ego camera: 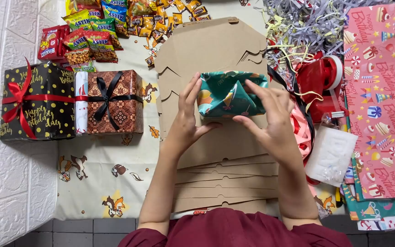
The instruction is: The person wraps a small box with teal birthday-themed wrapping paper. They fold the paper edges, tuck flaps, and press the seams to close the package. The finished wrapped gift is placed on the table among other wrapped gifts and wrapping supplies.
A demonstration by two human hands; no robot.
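Green wrapped box, left hand, right hand

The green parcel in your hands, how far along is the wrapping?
Done: two wrapped boxes stand finished, a black box with red ribbon and a brown box with black ribbon. In hand: the left hand and right hand hold the green parcel, paper folded over its near end. Left: it bears no ribbon; the tape dispenser sits beside it.
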